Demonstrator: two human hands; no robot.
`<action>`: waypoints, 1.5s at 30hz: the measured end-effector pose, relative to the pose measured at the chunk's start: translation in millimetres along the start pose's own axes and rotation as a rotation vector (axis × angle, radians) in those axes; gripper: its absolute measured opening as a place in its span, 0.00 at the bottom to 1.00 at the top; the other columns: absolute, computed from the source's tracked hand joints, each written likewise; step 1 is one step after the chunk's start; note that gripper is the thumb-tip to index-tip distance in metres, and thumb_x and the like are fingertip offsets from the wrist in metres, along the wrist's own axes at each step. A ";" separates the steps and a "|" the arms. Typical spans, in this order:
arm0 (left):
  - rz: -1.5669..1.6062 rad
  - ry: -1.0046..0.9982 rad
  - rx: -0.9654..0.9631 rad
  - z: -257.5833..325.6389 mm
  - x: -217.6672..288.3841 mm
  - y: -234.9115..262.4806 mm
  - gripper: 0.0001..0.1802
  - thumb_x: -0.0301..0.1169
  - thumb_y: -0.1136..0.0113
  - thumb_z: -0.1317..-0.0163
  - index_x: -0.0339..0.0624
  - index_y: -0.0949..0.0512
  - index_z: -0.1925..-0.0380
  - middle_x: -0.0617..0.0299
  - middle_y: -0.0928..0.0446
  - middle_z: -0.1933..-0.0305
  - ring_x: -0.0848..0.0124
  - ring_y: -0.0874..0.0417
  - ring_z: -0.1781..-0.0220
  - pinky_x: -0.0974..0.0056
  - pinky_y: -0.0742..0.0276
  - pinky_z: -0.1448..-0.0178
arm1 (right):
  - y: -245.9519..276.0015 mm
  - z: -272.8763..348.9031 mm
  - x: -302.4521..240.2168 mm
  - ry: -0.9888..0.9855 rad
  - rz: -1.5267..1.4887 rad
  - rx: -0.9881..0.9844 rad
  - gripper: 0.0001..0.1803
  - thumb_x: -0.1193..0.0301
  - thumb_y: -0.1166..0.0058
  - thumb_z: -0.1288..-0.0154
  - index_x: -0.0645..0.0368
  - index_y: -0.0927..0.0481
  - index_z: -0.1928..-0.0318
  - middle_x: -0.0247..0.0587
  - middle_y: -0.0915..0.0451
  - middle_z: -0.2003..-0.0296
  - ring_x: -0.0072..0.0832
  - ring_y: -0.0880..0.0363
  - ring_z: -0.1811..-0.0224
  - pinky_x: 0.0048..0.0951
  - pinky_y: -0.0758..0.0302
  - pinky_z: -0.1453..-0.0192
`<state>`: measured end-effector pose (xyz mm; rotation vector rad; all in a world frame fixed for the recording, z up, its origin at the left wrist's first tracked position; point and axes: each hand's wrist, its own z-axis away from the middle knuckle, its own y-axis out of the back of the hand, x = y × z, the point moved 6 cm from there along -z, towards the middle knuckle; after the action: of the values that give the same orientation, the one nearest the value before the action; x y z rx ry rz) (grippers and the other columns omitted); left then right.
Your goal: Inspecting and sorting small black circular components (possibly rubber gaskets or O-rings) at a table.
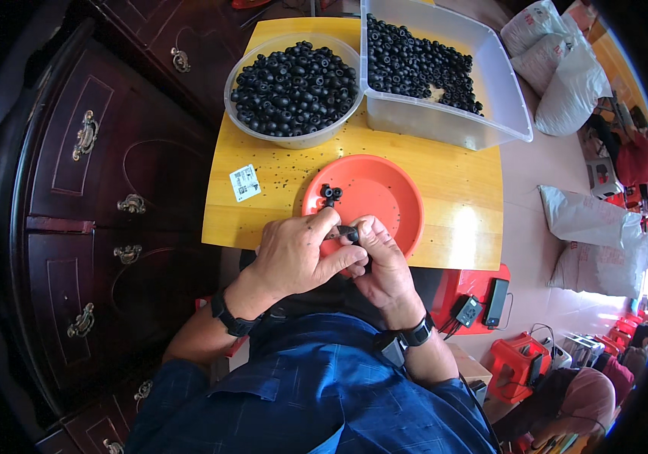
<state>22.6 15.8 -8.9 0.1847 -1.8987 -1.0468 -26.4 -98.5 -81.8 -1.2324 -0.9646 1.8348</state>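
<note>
My left hand [294, 253] and my right hand [384, 265] meet over the near edge of an orange round dish [384, 189]. Between their fingertips is a small black hollow part [350, 234], pinched by the right thumb and fingers. The left thumb and forefinger are closed close against it; whether they grip the part itself or something thin beside it is too small to make out. Several loose black parts [331, 192], round with holes, lie together at the dish's left side, just beyond my left fingers. Dark crumbs dot the dish.
On the yellow table [460, 189], a round clear tub [232, 98] and a rectangular clear bin [445, 125] hold many black parts. A white label card [245, 183] lies left. Dark wooden cabinets [142, 287] stand left; a red stool [453, 291] with black devices and white sacks [574, 91] are right.
</note>
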 end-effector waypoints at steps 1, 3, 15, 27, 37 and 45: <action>-0.001 -0.001 -0.001 -0.4 0.1 -1.0 0.26 0.55 0.33 0.40 0.42 0.26 0.68 0.56 0.18 0.76 0.54 0.14 0.73 0.55 0.21 0.70 | -0.8 0.6 0.3 0.010 0.015 -0.014 0.07 0.66 0.49 0.23 0.53 0.24 0.60 0.31 0.21 0.63 0.11 0.35 0.75 0.14 0.35 0.73; -0.029 -0.020 -0.001 0.3 -0.4 -2.8 0.26 0.55 0.34 0.39 0.41 0.26 0.68 0.55 0.18 0.76 0.54 0.14 0.74 0.55 0.22 0.71 | -2.4 0.5 1.7 0.013 0.015 -0.019 0.07 0.65 0.49 0.23 0.53 0.24 0.60 0.31 0.21 0.63 0.11 0.35 0.75 0.14 0.34 0.72; -0.029 -0.043 0.030 2.7 -0.9 -4.1 0.25 0.54 0.36 0.36 0.42 0.26 0.69 0.57 0.19 0.78 0.56 0.15 0.75 0.55 0.22 0.72 | -0.7 0.7 3.5 0.024 0.026 -0.025 0.08 0.64 0.49 0.23 0.53 0.25 0.60 0.30 0.22 0.64 0.11 0.35 0.77 0.16 0.33 0.73; -0.078 -0.075 0.034 5.8 0.3 -4.2 0.23 0.52 0.37 0.35 0.44 0.26 0.71 0.54 0.22 0.80 0.54 0.16 0.77 0.55 0.22 0.73 | -7.7 0.8 2.9 0.036 0.053 0.027 0.08 0.65 0.48 0.23 0.53 0.24 0.61 0.30 0.24 0.69 0.12 0.35 0.76 0.15 0.34 0.71; 0.127 -0.002 0.032 -4.2 0.8 9.4 0.12 0.38 0.32 0.38 0.46 0.23 0.62 0.59 0.19 0.77 0.57 0.15 0.74 0.57 0.22 0.71 | -1.4 -5.1 4.7 0.000 0.057 0.020 0.08 0.64 0.47 0.24 0.52 0.23 0.53 0.32 0.21 0.64 0.13 0.32 0.74 0.15 0.33 0.72; 0.113 0.020 0.282 -85.6 -10.0 77.6 0.16 0.33 0.29 0.38 0.37 0.21 0.54 0.70 0.32 0.77 0.82 0.34 0.74 0.72 0.34 0.70 | 13.6 -7.9 -5.8 -0.129 -0.313 0.111 0.12 0.61 0.52 0.22 0.56 0.23 0.51 0.41 0.18 0.53 0.22 0.21 0.64 0.23 0.21 0.60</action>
<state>116.7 19.1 58.7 0.2451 -2.0091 -0.6973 -19.3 -108.3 -93.4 -0.8504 -1.0457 1.7078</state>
